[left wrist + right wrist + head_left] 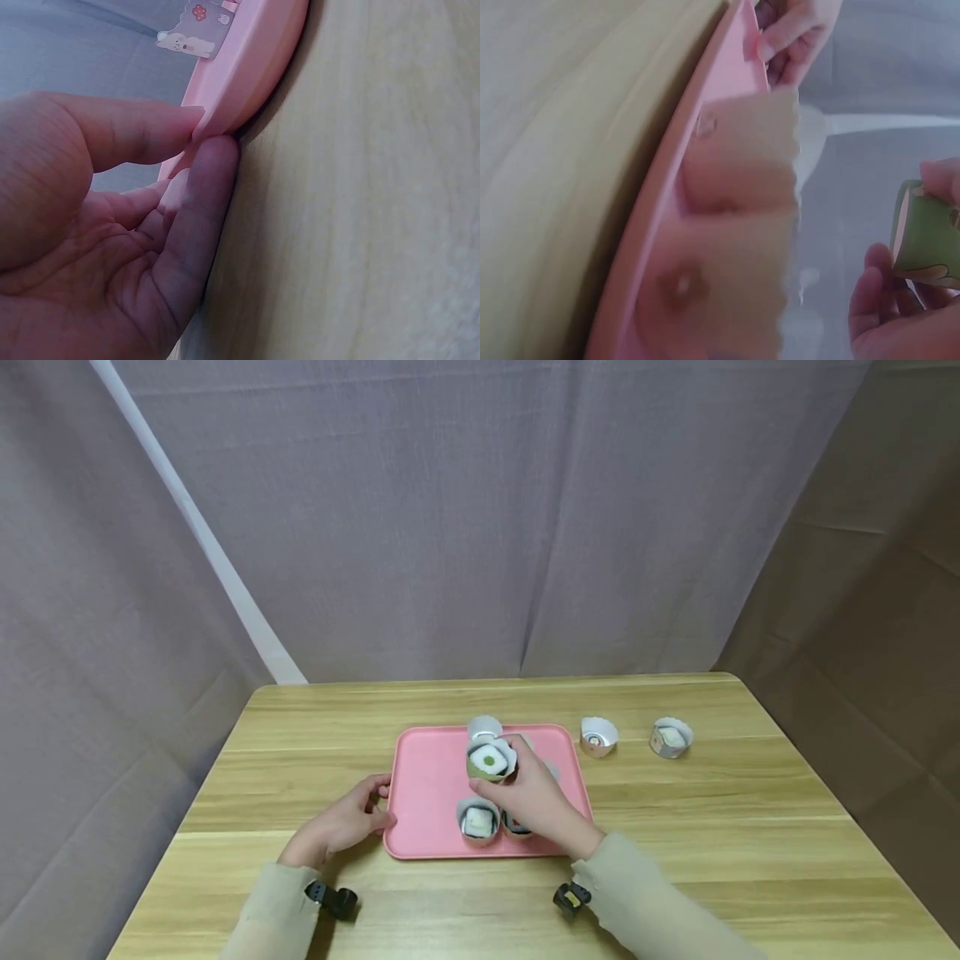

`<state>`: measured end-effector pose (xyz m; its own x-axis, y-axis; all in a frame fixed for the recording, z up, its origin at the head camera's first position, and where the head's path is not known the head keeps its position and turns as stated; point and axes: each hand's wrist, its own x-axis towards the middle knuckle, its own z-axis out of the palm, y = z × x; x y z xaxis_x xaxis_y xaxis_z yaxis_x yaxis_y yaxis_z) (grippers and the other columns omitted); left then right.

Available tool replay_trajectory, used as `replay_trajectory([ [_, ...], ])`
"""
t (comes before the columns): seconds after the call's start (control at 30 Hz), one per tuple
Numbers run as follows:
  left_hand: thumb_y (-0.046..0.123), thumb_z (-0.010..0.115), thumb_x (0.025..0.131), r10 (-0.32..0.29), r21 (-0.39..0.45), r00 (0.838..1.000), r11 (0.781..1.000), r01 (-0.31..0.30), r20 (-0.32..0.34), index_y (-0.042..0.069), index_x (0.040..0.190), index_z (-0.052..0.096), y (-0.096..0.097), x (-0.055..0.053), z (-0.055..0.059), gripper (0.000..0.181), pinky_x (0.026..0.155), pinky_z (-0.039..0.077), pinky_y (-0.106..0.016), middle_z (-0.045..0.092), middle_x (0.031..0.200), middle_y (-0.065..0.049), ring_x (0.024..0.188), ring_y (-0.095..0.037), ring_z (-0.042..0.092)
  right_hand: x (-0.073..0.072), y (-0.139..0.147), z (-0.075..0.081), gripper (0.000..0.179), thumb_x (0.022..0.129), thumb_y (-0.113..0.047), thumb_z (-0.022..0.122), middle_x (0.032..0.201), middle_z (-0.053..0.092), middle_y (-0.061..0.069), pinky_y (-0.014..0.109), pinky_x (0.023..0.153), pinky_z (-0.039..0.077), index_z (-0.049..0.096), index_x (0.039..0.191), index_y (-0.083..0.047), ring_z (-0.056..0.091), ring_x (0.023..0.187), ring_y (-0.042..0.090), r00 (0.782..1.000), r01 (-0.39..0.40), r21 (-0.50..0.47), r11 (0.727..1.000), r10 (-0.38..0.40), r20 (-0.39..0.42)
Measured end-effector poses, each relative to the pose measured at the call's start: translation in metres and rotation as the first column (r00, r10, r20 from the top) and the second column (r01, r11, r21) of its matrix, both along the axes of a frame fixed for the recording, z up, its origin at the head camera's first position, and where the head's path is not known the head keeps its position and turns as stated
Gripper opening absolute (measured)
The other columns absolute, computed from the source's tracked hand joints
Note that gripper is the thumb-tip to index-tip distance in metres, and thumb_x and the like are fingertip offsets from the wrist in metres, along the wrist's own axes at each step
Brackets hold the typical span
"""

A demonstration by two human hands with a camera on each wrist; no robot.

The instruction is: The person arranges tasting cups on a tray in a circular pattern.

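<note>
My left hand (341, 820) pinches the left rim of a pink tray (423, 793), thumb on top and fingers against its side; the left wrist view shows this grip on the tray edge (251, 71) closely. Above the tray, my right hand (542, 795) holds a green paper baking cup (476, 772) between thumb and fingers. Inside it sits a white square piece (488, 760) with a green dot. The right wrist view shows the green cup (936, 238) clear of the tray. A cup with a pale square piece (478, 822) stands at the tray's front.
A white-lined cup (485, 727) stands at the tray's back edge. Another cup (517, 828) is partly hidden under my right hand. To the tray's right, on the wooden table (720, 852), stand two more paper cups (598, 737), the farther one (671, 737) holding a pale piece.
</note>
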<state>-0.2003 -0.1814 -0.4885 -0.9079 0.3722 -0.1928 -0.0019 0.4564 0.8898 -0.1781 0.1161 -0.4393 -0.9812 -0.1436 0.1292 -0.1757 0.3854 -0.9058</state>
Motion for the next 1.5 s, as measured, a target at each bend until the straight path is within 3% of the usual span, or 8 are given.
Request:
replay_trajectory([
  [0.2,0.007,0.065,0.088,0.017,0.018,1.000,1.000,-0.017,0.024,0.005,0.144,0.038,0.000,-0.001,-0.003,0.062,0.077,0.037,-0.034,0.045,0.119,-0.011,0.098,-0.026,0.039,-0.002,-0.022,-0.006,0.057,0.079,-0.032,0.080,0.104,0.061,0.000,0.040,0.085,0.048,0.048,0.124,-0.015,0.059,0.095,0.015,0.999,-0.037,0.036,0.999,0.037,-0.001],
  [0.3,0.008,0.066,0.088,0.032,0.017,0.999,0.999,-0.033,0.031,0.006,0.144,0.039,0.000,-0.002,-0.004,0.063,0.077,0.036,-0.034,0.045,0.119,-0.010,0.098,-0.025,0.039,-0.004,-0.029,-0.007,0.056,0.080,-0.034,0.079,0.099,0.061,0.001,0.038,0.076,0.049,0.048,0.123,-0.017,0.060,0.084,0.015,0.999,-0.051,0.054,0.997,0.050,0.014],
  [0.47,0.007,0.066,0.088,0.043,-0.007,0.999,0.999,-0.042,0.022,0.007,0.144,0.040,0.002,0.000,0.001,0.062,0.079,0.035,-0.036,0.045,0.118,-0.010,0.099,-0.025,0.039,-0.007,-0.038,-0.009,0.060,0.078,-0.039,0.079,0.086,0.061,-0.001,0.035,0.063,0.049,0.048,0.126,-0.021,0.058,0.065,0.014,0.999,-0.012,0.153,0.988,0.006,0.034],
  [0.6,0.008,0.066,0.088,0.030,0.004,0.999,1.000,-0.030,0.017,0.006,0.144,0.039,0.001,-0.001,-0.001,0.062,0.078,0.036,-0.035,0.045,0.118,-0.010,0.098,-0.025,0.039,-0.011,-0.045,-0.012,0.057,0.076,-0.035,0.080,0.094,0.061,-0.004,0.038,0.074,0.047,0.050,0.123,-0.022,0.058,0.076,0.013,1.000,0.017,0.198,0.980,-0.019,0.006],
  [0.77,0.010,0.063,0.089,-0.006,-0.018,1.000,1.000,0.006,-0.020,0.003,0.145,0.035,0.000,0.001,0.000,0.062,0.078,0.036,-0.033,0.045,0.120,-0.011,0.099,-0.026,0.039,-0.014,-0.051,-0.019,0.052,0.076,-0.028,0.081,0.103,0.061,-0.002,0.040,0.083,0.047,0.051,0.117,-0.019,0.059,0.093,0.016,1.000,0.002,0.219,0.976,0.005,-0.030],
  [0.97,0.012,0.063,0.090,-0.025,-0.004,0.999,1.000,0.024,-0.043,0.002,0.144,0.036,0.000,0.001,0.000,0.062,0.077,0.036,-0.032,0.046,0.118,-0.012,0.098,-0.026,0.039,-0.013,-0.055,-0.024,0.049,0.076,-0.033,0.082,0.100,0.063,-0.005,0.035,0.082,0.049,0.052,0.112,-0.018,0.061,0.092,0.013,0.998,-0.020,0.331,0.943,0.037,-0.046],
  [1.1,0.013,0.063,0.090,-0.028,-0.003,0.999,1.000,0.028,-0.037,0.002,0.144,0.036,-0.001,0.001,-0.002,0.062,0.076,0.035,-0.032,0.045,0.117,-0.012,0.098,-0.026,0.038,-0.011,-0.057,-0.025,0.049,0.077,-0.036,0.081,0.100,0.064,-0.007,0.037,0.085,0.043,0.052,0.112,-0.019,0.056,0.093,0.015,0.999,-0.034,0.393,0.919,0.046,-0.022],
  [1.5,0.009,0.065,0.089,0.024,-0.022,1.000,0.999,-0.024,0.012,0.007,0.145,0.038,0.000,-0.002,-0.003,0.062,0.078,0.037,-0.035,0.045,0.118,-0.010,0.098,-0.025,0.040,-0.007,-0.062,-0.031,0.050,0.074,-0.039,0.080,0.085,0.061,-0.007,0.039,0.085,0.031,0.056,0.110,-0.014,0.056,0.077,0.013,0.996,-0.018,0.527,0.849,0.063,-0.066],
])
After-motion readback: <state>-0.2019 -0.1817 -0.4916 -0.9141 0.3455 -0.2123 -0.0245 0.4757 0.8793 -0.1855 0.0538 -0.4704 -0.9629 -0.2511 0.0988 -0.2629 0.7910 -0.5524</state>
